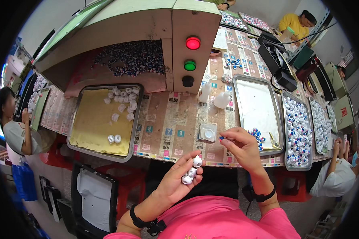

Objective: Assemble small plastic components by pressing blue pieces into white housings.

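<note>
My left hand (174, 181) is palm up above the table's near edge, its fingers curled round small white rounded pieces (192, 172); three of them show, lined up along the fingers. To its right, my right hand (243, 148) pinches a tiny blue and red piece (221, 138) between thumb and fingertips. Just left of those fingertips, a small round whitish dish (208, 133) sits on a square pad. Behind my right hand, a heap of blue, red and white pieces (256, 137) lies in a metal tray lined with white (257, 95).
At left, a yellow-lined metal tray (95, 123) holds several white pieces. Behind it stands a beige machine (189, 20) with red and green lights. A white squeeze bottle (222, 99) stands mid-table. Filled trays (297, 131) line the right. Other people sit around.
</note>
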The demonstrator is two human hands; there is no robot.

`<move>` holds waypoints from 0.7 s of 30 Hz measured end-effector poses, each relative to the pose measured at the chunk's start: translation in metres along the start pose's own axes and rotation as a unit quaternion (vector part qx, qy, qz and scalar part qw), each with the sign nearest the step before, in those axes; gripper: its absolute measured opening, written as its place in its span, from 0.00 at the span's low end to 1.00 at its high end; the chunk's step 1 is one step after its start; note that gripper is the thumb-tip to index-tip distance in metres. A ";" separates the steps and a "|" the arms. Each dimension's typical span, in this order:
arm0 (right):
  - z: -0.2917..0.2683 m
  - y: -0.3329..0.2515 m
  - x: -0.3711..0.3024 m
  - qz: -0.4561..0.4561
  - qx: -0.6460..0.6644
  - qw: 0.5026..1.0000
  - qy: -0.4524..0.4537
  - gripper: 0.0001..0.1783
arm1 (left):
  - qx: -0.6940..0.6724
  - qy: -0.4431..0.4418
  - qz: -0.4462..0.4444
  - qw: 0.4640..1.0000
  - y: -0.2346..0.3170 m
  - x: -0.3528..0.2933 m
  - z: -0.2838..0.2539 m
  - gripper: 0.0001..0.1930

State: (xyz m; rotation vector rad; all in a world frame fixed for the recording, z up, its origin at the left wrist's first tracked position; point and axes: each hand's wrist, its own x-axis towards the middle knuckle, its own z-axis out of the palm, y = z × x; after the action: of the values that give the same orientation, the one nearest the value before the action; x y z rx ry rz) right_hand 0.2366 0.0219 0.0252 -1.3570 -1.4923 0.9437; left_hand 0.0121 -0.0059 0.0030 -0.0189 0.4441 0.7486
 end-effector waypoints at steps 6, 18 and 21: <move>0.013 -0.006 0.017 -0.086 -0.128 0.988 -0.019 0.09 | 0.003 0.009 -0.002 1.000 0.002 -0.006 -0.010 0.12; 0.022 0.004 0.031 -0.154 -0.257 0.953 -0.049 0.07 | -0.003 0.003 -0.002 1.000 0.002 -0.011 -0.005 0.15; 0.022 0.001 0.029 -0.141 -0.234 0.961 -0.041 0.07 | -0.006 -0.017 -0.006 1.000 0.000 -0.012 -0.009 0.16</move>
State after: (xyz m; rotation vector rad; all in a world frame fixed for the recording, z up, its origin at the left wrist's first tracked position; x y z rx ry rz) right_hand 0.2156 0.0512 0.0202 -1.3850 -1.9984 0.4834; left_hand 0.0007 -0.0149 -0.0005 -0.0204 0.4059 0.7388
